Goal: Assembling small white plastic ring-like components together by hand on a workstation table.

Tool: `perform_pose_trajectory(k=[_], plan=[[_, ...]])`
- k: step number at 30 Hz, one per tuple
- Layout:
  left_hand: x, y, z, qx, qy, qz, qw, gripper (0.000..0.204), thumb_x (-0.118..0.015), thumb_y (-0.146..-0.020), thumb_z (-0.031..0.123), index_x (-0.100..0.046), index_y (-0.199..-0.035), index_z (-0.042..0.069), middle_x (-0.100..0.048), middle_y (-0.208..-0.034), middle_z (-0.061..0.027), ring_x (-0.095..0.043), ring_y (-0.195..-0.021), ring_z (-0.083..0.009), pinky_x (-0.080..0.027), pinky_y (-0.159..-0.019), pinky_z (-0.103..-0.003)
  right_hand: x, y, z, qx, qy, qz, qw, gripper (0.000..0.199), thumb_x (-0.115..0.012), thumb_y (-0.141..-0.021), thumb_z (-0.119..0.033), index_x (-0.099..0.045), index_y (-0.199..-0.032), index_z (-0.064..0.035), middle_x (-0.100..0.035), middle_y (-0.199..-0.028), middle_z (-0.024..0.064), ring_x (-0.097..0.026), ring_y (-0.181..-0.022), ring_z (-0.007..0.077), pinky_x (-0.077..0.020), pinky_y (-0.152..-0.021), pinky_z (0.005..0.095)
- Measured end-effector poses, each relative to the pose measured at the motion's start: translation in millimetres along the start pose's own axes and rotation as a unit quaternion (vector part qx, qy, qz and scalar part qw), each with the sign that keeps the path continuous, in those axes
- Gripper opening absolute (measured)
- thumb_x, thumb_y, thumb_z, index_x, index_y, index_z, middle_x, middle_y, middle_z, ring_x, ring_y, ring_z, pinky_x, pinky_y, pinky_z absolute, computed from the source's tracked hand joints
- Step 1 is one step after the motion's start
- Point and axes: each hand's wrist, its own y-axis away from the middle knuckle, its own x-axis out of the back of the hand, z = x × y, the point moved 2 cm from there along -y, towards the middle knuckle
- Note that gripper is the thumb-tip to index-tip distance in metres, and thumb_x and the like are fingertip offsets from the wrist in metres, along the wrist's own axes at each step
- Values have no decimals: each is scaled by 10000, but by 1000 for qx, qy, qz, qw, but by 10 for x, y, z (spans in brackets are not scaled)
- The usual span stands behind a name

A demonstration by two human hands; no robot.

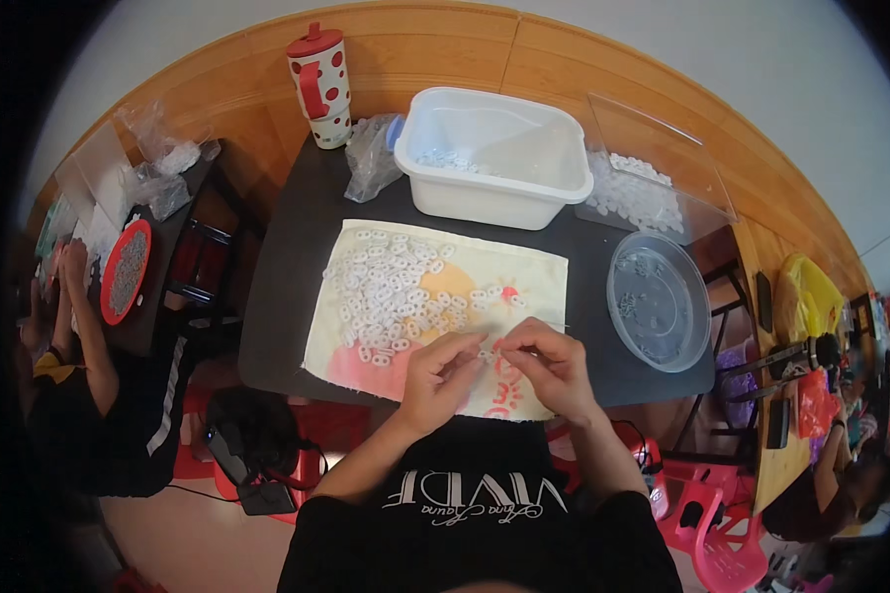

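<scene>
My left hand [441, 378] and my right hand [552, 368] are close together over the near edge of a pale yellow printed cloth [534, 265]. The thumb and fingers of each hand are pinched. A small white plastic piece [487, 353] shows at my left fingertips. Whatever my right fingertips hold is too small to make out. Many white oval pieces with two holes [386, 287] lie spread over the left part of the cloth, and a few [487, 296] lie just beyond my hands.
Behind the cloth stands a white tub [499, 193] with small pieces inside. To the right are a round clear tray [667, 331] of small dark parts and a clear box [643, 198] of white discs. A spotted tumbler [321, 89] stands back left. Other people sit at both sides.
</scene>
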Motion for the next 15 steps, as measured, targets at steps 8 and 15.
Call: perform_pose_trajectory(k=[8, 15], plan=[[15, 14, 14, -10, 11, 2, 1000, 356, -619, -896, -56, -616, -1251, -27, -598, -914, -34, -533, -759, -63, -422, -652, -208, -158, -54, 144, -66, -49, -28, 996, 67, -608, -918, 72, -641, -954, 25, -609, -919, 32, -564, -864, 103, -449, -790, 231], [32, 30, 17, 8, 31, -5, 999, 400, -621, -888, -88, -611, -1282, -24, -616, -940, -40, -558, -832, -87, -454, -742, -226, -133, -81, 58, -50, 25, -63, 996, 70, -597, -899, 79, -625, -937, 28, -606, -890, 57, -566, -830, 140, -447, -760, 253]])
